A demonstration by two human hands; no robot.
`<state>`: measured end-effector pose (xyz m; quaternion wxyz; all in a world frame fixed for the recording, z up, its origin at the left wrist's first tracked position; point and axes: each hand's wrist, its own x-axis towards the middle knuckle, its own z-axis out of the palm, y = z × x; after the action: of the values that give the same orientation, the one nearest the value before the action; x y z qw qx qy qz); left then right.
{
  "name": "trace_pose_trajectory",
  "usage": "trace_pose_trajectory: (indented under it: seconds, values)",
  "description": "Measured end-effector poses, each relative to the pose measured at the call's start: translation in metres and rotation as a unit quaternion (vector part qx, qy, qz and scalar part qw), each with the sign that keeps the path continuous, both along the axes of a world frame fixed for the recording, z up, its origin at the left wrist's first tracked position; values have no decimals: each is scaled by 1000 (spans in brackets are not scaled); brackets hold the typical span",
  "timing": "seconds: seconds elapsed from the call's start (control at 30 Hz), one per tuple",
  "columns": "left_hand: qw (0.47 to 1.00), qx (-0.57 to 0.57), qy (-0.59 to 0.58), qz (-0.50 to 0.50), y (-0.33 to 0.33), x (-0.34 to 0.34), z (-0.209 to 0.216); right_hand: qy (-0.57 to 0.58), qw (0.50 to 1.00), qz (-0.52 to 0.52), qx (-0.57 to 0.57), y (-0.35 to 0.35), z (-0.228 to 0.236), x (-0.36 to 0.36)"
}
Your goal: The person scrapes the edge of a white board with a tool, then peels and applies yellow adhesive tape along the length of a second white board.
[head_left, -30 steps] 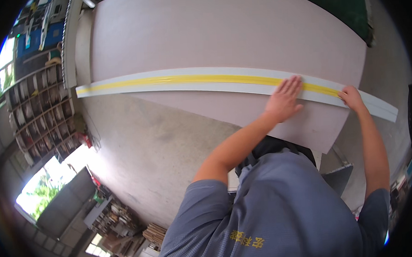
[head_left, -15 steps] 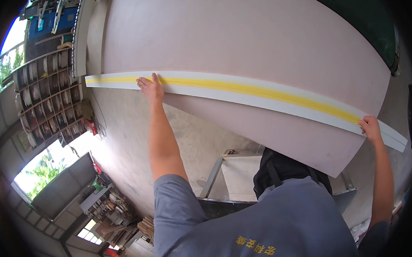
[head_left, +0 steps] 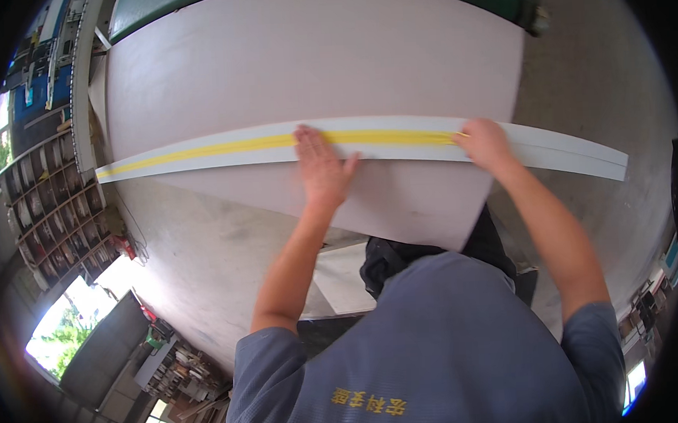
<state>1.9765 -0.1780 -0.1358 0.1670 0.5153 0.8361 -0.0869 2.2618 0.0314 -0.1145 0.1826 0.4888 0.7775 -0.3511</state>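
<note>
A long white strip (head_left: 396, 123) lies across a large pale pinkish board (head_left: 310, 61), its right end sticking out past the board's edge. Along its middle runs yellow tape (head_left: 396, 137), from the left end up to my right hand (head_left: 490, 146). That hand is closed at the tape's right end, with a bit of yellow at its fingertips. To the right of it the white strip shows only a thin line. My left hand (head_left: 323, 167) lies flat on the tape and strip near the middle, fingers stretched and thumb apart, slightly blurred.
Dark green surfaces (head_left: 466, 2) border the board's far side. A long pale machine edge (head_left: 82, 86) stands at the left. Farther left are a compartment rack (head_left: 55, 205) and stacked wood pieces (head_left: 183, 369). A black thing (head_left: 383, 262) sits under the board's near corner.
My right hand has moved left along the strip, and the tape's right end with it. My left hand has shifted right, toward the strip's middle. The whole view has turned and shifted.
</note>
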Motion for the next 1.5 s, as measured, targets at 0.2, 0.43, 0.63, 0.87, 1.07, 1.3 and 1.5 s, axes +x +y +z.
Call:
trace_pose_trajectory:
  seconds: [0.2,0.43,0.63,0.87,1.07,1.3,1.5]
  values:
    - [999,18,-27,-2,54,128,6,107,983,-8,-147,14,21,8]
    - [999,17,-19,27,56,141,12,293,948,116,-54,27,43,129]
    - [999,17,-7,29,52,142,8,224,962,155,-11,117,66,338]
    - [1000,-15,5,26,60,146,18,54,988,143,-6,137,89,447]
    - [993,-27,-44,-107,96,217,26,22,992,116,47,140,86,430]
    - [987,9,-94,-131,133,321,23,-52,996,67,-3,143,78,391]
    - [984,59,-124,-112,145,395,12,-99,988,117,26,142,63,374]
